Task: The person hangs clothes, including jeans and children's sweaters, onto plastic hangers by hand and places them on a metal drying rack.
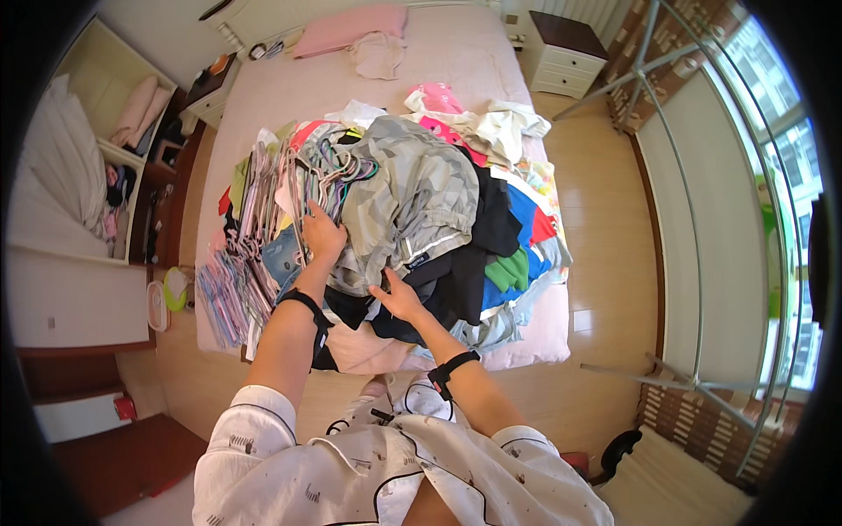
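Note:
A grey camouflage-patterned garment (412, 167) lies bunched on top of a heap of clothes on the bed. My left hand (324, 237) is at its left edge, beside a bundle of clothes hangers (329, 171), with fingers stretched out over the pile. At the garment's lower edge, my right hand (399, 298) has its thumb and forefinger on the cloth; its other fingers are partly hidden. Dark clothes (456, 289) spread out under and beside that hand. Blue denim (282, 256) shows left of my left wrist, next to more hangers (232, 294).
The bed (465, 53) carries a pink pillow (351, 31) at its far end. White, pink, blue and green clothes (526, 219) lie on the heap's right. A metal drying rack (693, 263) stands right, near the window. An open cabinet (132, 193) is on the left; a nightstand (566, 57) stands far right.

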`<control>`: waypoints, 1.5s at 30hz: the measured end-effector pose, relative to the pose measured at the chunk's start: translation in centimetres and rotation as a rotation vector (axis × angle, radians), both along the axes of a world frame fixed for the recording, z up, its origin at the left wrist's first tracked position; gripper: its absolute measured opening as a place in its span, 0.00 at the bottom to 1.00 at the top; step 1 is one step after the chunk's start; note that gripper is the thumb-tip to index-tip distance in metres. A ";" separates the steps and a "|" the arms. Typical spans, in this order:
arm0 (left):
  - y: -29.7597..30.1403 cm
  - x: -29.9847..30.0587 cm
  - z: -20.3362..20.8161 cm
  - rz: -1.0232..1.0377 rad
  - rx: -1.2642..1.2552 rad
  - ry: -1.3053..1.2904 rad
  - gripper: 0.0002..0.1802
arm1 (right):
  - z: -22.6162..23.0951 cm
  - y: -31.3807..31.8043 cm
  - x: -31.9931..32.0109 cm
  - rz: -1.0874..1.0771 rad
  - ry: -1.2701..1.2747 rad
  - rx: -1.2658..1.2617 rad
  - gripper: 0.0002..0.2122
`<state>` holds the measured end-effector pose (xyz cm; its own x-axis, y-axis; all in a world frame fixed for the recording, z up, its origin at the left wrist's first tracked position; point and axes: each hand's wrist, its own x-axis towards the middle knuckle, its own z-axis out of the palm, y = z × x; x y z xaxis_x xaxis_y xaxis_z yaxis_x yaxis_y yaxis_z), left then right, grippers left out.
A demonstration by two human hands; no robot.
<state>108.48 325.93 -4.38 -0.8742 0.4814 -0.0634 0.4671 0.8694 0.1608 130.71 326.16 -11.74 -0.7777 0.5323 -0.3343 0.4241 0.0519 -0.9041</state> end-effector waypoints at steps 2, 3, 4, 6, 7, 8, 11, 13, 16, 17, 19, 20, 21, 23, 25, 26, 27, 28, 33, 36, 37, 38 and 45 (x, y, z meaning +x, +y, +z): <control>0.1 -0.2 -0.3 -0.002 -0.019 -0.011 0.54 | -0.4 0.8 -0.3 0.010 -0.076 -0.050 0.43; 0.1 -0.4 -0.2 0.002 -0.015 -0.042 0.53 | -0.6 1.2 -0.6 0.018 -0.077 -0.079 0.44; 0.1 -0.7 0.0 0.004 -0.012 -0.072 0.53 | -0.8 1.4 -1.0 0.024 -0.077 -0.108 0.45; 0.1 -1.4 0.8 0.007 -0.011 -0.138 0.50 | -0.1 1.9 -1.7 0.030 -0.141 -0.114 0.46; -0.1 -1.8 0.7 0.015 -0.003 -0.173 0.50 | 0.7 2.0 -2.0 0.030 -0.203 -0.090 0.46; -0.5 -2.2 0.5 0.022 0.005 -0.206 0.49 | 1.6 1.9 -2.3 0.030 -0.264 -0.066 0.47; -2.0 -3.2 2.2 0.010 0.061 -0.294 0.45 | -0.7 1.1 -2.9 -0.025 -0.219 0.003 0.48; -3.8 -3.9 1.7 -0.043 0.146 -0.288 0.43 | -1.6 1.2 -2.8 -0.026 -0.252 -0.016 0.48; -7.9 -6.3 1.1 -0.073 0.350 -0.314 0.39 | -2.6 0.3 -3.7 -0.044 -0.219 0.010 0.49; -9.4 -7.1 0.7 -0.078 0.400 -0.333 0.38 | -2.6 -0.3 -3.9 -0.051 -0.247 0.029 0.49; -11.9 -7.2 1.6 -0.090 0.508 -0.365 0.37 | -2.5 -0.5 -4.2 -0.051 -0.309 0.065 0.49; -12.9 -7.4 2.0 -0.095 0.550 -0.369 0.37 | -2.5 -0.3 -4.3 -0.040 -0.339 0.081 0.50; -14.3 -7.3 2.4 -0.096 0.585 -0.374 0.37 | -2.7 -0.4 -4.2 -0.026 -0.372 0.090 0.50; -16.6 -7.6 2.4 -0.182 0.805 -0.444 0.31 | -4.9 -0.3 -3.8 -0.094 -0.301 0.134 0.47; -19.0 -8.1 2.9 -0.284 1.097 -0.559 0.31 | -5.0 -0.2 -4.1 -0.082 -0.356 0.090 0.42; -20.7 -7.6 4.1 -0.207 1.134 -0.821 0.31 | -4.3 -0.5 -4.2 -0.089 -0.405 0.145 0.40; -22.5 -6.9 6.6 -0.155 1.164 -0.937 0.31 | -2.0 -1.2 -4.7 -0.088 -0.451 0.203 0.38; -24.3 -7.2 6.5 -0.210 1.174 -1.020 0.30 | -1.3 -1.3 -5.2 -0.115 -0.492 0.218 0.37; -31.8 -6.3 9.3 -0.245 1.350 -1.294 0.30 | 3.7 -3.2 -9.6 -0.407 -0.380 0.577 0.48; -35.6 -6.1 9.2 -0.109 1.468 -1.183 0.29 | 3.9 -2.8 -12.6 -0.311 -0.421 0.539 0.53; -36.6 -6.3 9.1 -0.090 1.490 -1.123 0.30 | 2.2 -2.1 -12.6 -0.233 -0.462 0.529 0.53; -37.9 -6.6 8.9 -0.024 1.420 -1.028 0.31 | 0.9 -2.1 -12.6 -0.209 -0.499 0.538 0.51; -43.8 -10.7 2.2 0.168 1.294 -0.719 0.30 | -3.6 -0.2 -14.1 -0.044 -0.670 0.630 0.44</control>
